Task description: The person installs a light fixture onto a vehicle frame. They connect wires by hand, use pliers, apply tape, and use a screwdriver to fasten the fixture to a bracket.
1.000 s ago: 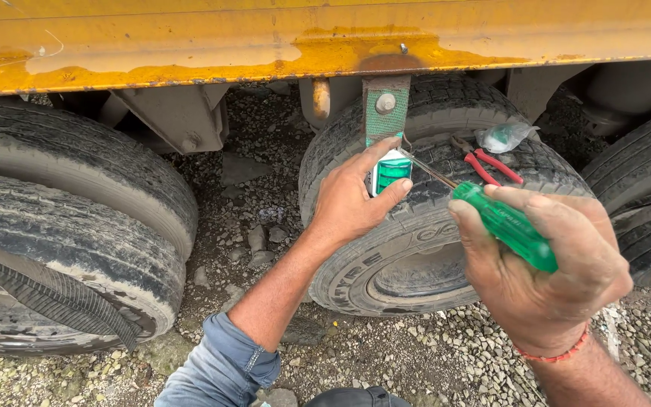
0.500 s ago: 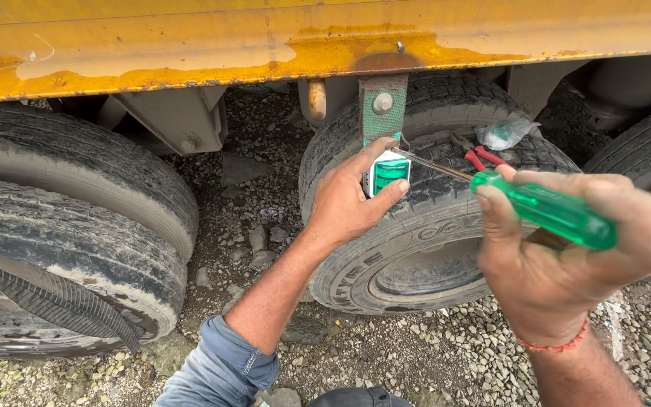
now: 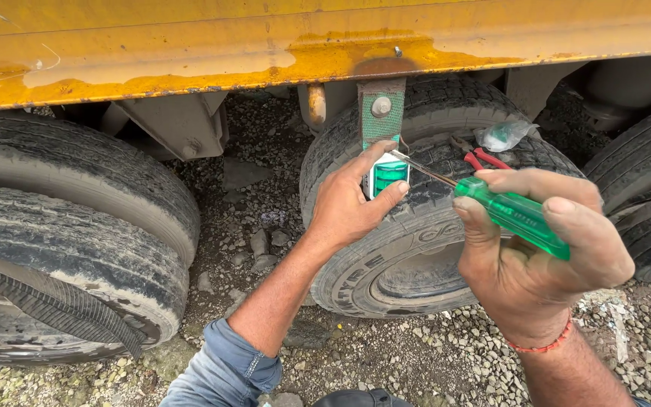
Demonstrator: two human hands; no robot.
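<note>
My left hand [image 3: 349, 205] pinches a small green and white lamp unit [image 3: 387, 177] against the lower end of a green metal bracket [image 3: 382, 111] that hangs from the rusty yellow truck body [image 3: 265, 45]. My right hand [image 3: 544, 252] grips a screwdriver with a clear green handle [image 3: 512, 215]; its metal shaft [image 3: 423, 169] reaches left, with the tip at the top of the lamp unit. Both sit in front of a worn truck tyre [image 3: 416, 249].
Red-handled pliers [image 3: 484, 158] and a crumpled clear plastic bag [image 3: 505, 136] rest on top of the middle tyre. Another big tyre [image 3: 62, 241] stands at the left, more tyres [image 3: 649, 188] at the right. Gravel and stones [image 3: 386, 354] cover the ground.
My right hand has shifted a little right and turned the green handle, with the shaft tip staying at the lamp unit. My left hand has held its place.
</note>
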